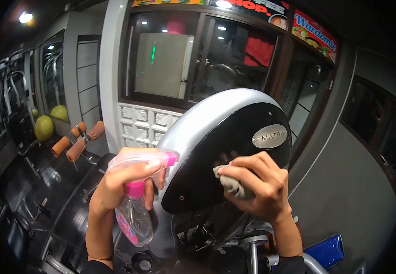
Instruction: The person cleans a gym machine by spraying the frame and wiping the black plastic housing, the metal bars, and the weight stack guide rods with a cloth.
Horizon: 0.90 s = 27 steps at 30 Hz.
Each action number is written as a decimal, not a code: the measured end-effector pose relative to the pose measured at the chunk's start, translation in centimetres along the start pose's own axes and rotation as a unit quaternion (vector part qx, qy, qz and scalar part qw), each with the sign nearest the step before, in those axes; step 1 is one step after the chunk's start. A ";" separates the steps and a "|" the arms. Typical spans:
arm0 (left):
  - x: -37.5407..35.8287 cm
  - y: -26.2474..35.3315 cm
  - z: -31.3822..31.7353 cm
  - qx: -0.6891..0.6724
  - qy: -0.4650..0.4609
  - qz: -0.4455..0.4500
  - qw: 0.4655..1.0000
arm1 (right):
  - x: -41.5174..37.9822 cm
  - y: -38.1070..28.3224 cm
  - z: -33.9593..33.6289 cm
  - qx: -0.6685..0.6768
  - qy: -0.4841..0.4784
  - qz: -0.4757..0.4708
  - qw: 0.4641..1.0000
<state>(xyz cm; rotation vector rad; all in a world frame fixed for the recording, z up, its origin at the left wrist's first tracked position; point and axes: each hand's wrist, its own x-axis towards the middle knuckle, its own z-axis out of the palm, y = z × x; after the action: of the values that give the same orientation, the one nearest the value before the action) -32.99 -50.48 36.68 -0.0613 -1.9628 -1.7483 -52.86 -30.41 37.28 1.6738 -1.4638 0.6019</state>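
Gym machine cover (207,150) | right hand (257,185) – cloth (232,185) gripped | left hand (120,182) – spray bottle (134,214)

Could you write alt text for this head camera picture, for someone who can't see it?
A person's right hand presses a crumpled grey cloth against the black and silver cover of a gym machine, while the left hand holds a clear spray bottle with a pink trigger head. Dim gym equipment and dark windows lie behind.
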 end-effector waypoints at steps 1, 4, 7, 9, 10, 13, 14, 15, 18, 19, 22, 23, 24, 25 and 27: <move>0.0 -0.2 0.1 0.002 0.009 -0.001 1.000 | 0.8 -0.1 -0.1 0.006 0.000 0.010 1.000; 0.0 -1.5 -0.2 -0.084 0.034 -0.006 0.996 | 2.9 -1.0 1.5 0.003 0.035 0.002 0.999; -0.4 -2.0 -0.4 -0.128 0.057 0.000 0.990 | 3.4 -3.6 3.1 -0.083 0.013 -0.047 0.995; -0.3 -2.7 -0.6 -0.150 0.065 0.011 0.987 | 3.0 -4.1 3.7 -0.027 -0.008 -0.142 0.989; -0.3 -2.9 -0.8 -0.180 0.042 0.009 0.983 | 2.7 -3.9 4.2 -0.038 0.021 -0.178 0.983; -0.3 -3.7 -1.5 -0.225 -0.002 0.009 0.974 | 3.4 -2.0 2.8 0.037 -0.029 -0.131 0.990; -0.4 -4.0 -1.6 -0.241 0.001 0.010 0.971 | 4.1 -1.3 2.2 0.033 -0.023 -0.090 0.995; -0.5 -4.2 -1.7 -0.257 0.005 0.010 0.966 | 4.7 -0.6 1.7 0.016 -0.017 -0.063 0.998; -0.6 -5.0 -2.0 -0.291 -0.009 0.021 0.957 | 6.5 1.1 1.7 -0.017 -0.005 -0.032 0.999; -0.6 -5.2 -2.2 -0.292 -0.011 0.020 0.956 | 6.7 0.6 1.9 -0.018 -0.006 -0.031 0.999; -0.8 -6.0 -2.7 -0.386 -0.038 0.008 0.922 | 7.3 -2.1 3.5 -0.067 -0.022 -0.106 0.992; -0.8 -6.2 -2.8 -0.388 -0.042 0.007 0.921 | 7.4 -3.0 3.5 -0.010 -0.049 -0.148 0.988; -0.8 -6.5 -2.9 -0.407 -0.052 0.021 0.912 | 7.2 -3.6 4.0 -0.022 -0.058 -0.192 0.979; -0.8 -6.6 -3.0 -0.426 -0.062 0.034 0.902 | 7.1 -3.9 4.4 -0.035 -0.068 -0.235 0.969; -0.7 -6.8 -3.2 -0.427 -0.074 0.036 0.901 | 8.3 -2.6 3.2 0.019 -0.140 -0.207 0.968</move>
<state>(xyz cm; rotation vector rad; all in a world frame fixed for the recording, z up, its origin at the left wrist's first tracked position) -33.75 -54.44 30.30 -0.5671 -1.1076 -2.4662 -49.08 -37.87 41.36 2.0842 -1.2355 0.1672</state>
